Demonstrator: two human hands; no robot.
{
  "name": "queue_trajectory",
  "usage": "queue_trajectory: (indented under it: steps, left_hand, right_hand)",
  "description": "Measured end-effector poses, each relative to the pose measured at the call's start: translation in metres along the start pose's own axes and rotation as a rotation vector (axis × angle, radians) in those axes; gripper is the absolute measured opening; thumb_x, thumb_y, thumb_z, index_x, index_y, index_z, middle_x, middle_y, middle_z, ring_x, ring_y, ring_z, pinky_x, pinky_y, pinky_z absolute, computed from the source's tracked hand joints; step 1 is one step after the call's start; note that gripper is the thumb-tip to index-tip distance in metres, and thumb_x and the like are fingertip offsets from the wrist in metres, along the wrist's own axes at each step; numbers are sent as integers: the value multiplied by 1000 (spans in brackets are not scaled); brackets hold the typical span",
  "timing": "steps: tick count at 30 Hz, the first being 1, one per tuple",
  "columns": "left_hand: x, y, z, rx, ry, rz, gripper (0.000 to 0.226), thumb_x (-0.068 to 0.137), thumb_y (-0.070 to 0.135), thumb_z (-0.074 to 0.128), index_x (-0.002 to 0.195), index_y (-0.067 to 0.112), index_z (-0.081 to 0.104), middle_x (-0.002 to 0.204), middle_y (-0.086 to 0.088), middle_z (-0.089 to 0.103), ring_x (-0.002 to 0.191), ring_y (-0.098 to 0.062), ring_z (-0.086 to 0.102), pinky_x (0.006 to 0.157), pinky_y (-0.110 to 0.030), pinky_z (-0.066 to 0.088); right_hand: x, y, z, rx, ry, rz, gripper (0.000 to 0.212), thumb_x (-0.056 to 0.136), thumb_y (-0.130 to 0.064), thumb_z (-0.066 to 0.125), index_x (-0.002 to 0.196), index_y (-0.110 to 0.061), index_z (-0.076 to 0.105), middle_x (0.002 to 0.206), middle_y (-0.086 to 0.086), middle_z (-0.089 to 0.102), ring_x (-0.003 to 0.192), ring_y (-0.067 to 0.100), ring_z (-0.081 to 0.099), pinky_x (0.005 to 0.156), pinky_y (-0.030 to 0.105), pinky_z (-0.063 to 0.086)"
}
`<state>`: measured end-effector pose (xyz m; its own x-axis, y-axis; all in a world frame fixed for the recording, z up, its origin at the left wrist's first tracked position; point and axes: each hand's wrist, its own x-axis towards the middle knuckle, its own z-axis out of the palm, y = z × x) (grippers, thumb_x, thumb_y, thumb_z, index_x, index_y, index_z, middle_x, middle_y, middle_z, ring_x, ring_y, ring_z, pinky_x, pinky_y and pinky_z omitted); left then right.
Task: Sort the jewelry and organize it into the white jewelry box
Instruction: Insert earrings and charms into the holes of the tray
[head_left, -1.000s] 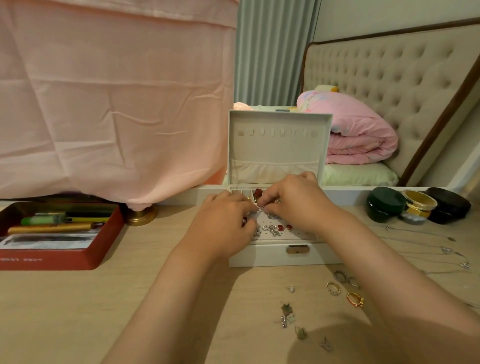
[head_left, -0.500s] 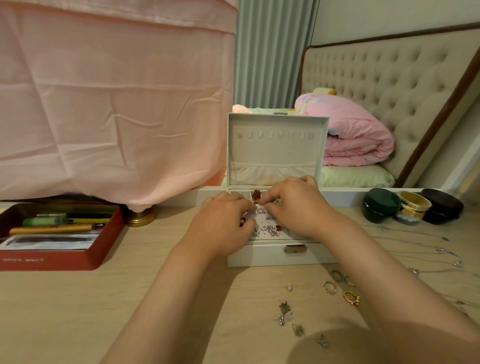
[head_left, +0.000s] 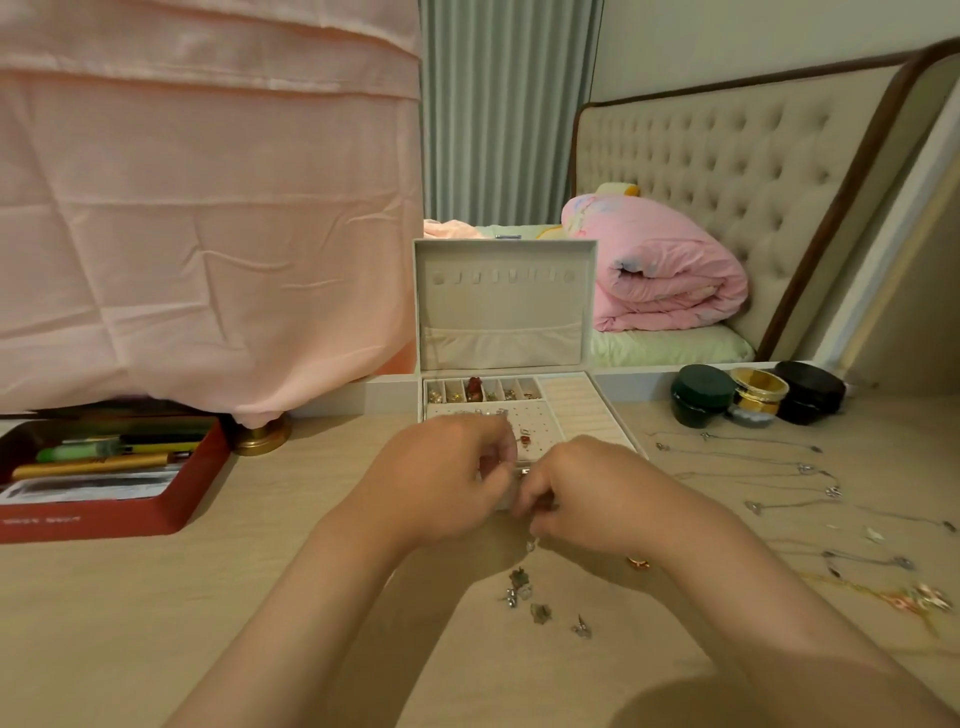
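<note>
The white jewelry box (head_left: 571, 410) stands open on the wooden table, lid upright, with small pieces in its back compartments and on its perforated earring pad. My left hand (head_left: 441, 483) and my right hand (head_left: 592, 499) hover in front of the box, fingers curled, fingertips almost meeting. Whether either pinches anything is hidden. A tiny silver earring (head_left: 530, 545) lies just under my right hand. More small earrings (head_left: 524, 592) lie nearer to me. A gold ring (head_left: 638, 562) shows beside my right wrist. Thin necklaces (head_left: 779, 470) are spread out on the right.
A red tray (head_left: 171, 514) with pens sits at the left. A brass base (head_left: 260, 436) stands under a hanging pink cloth. Green (head_left: 698, 395), gold (head_left: 758, 397) and black (head_left: 810, 389) jars stand at the back right. A bed lies beyond the table.
Both hands have drawn back from the earring pad inside the box to the table in front of it. The view has tilted, so the box's interior now shows.
</note>
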<state>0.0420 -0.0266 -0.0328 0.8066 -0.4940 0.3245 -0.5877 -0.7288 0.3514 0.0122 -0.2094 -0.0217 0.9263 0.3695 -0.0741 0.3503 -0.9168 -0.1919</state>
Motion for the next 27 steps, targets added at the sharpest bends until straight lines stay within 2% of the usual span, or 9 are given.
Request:
queue_trajectory:
  steps: [2, 5, 9, 13, 16, 19, 22, 25, 27]
  left_hand:
    - [-7, 4, 7, 4, -64, -34, 6, 85, 36, 55, 89, 33, 59, 78, 15, 62, 71, -3, 53, 65, -28, 43]
    - [-17, 2, 23, -79, -140, -144, 7, 84, 36, 54, 89, 36, 59, 78, 17, 63, 75, -3, 58, 69, -28, 49]
    - [-24, -5, 38, -65, -200, -204, 9, 87, 34, 55, 93, 37, 61, 82, 19, 63, 82, -4, 59, 74, -28, 50]
    - [-22, -8, 40, -117, -218, -233, 13, 87, 34, 60, 98, 39, 66, 90, 21, 68, 88, -1, 63, 81, -28, 52]
    - [-21, -9, 39, -302, -237, -234, 11, 90, 29, 64, 91, 38, 70, 83, 18, 71, 81, 0, 65, 81, -28, 53]
    - [-22, -5, 35, -600, -213, -257, 14, 93, 16, 66, 88, 25, 75, 69, 8, 70, 63, -4, 61, 68, -24, 48]
    - [-22, 2, 29, -811, -155, -279, 8, 95, 12, 66, 95, 9, 73, 83, -9, 75, 58, -13, 58, 55, -17, 43]
    - [-20, 6, 24, -880, -83, -287, 8, 95, 11, 64, 99, 6, 69, 87, -8, 77, 56, -17, 59, 46, -17, 39]
    - [-18, 8, 21, -894, -30, -268, 7, 95, 11, 64, 95, 9, 71, 85, -7, 76, 54, -18, 58, 45, -17, 38]
  right_hand:
    - [0, -1, 12, -39, -1, -16, 27, 83, -26, 73, 107, -39, 76, 96, -15, 72, 82, 6, 57, 73, 25, 45]
    - [1, 1, 24, -74, -2, -38, 27, 84, -26, 72, 109, -36, 76, 99, -10, 72, 90, 14, 63, 78, 28, 49]
    - [4, 5, 32, -37, 28, -44, 21, 86, -27, 73, 104, -35, 78, 101, -10, 71, 94, 13, 63, 76, 25, 43]
    - [3, 6, 29, 95, 39, -17, 15, 86, -27, 73, 99, -33, 79, 96, -11, 73, 91, 10, 66, 83, 30, 54]
    - [-1, 9, 23, 363, 109, 26, 9, 87, -25, 75, 90, -32, 79, 88, -14, 74, 83, 1, 66, 82, 29, 57]
    - [-2, 13, 16, 521, 146, 4, 9, 86, -22, 78, 89, -30, 80, 83, -15, 74, 81, -2, 67, 83, 27, 57]
    - [-5, 14, 8, 692, 150, -5, 10, 86, -17, 79, 92, -25, 79, 79, -7, 77, 68, -1, 65, 67, 19, 52]
    - [-8, 14, 1, 873, 219, 50, 13, 86, -13, 80, 96, -20, 76, 77, -1, 76, 56, 10, 60, 50, 19, 47]
    - [-10, 13, -2, 929, 258, 61, 10, 87, -11, 78, 96, -14, 77, 65, -1, 71, 45, 11, 49, 41, 15, 39]
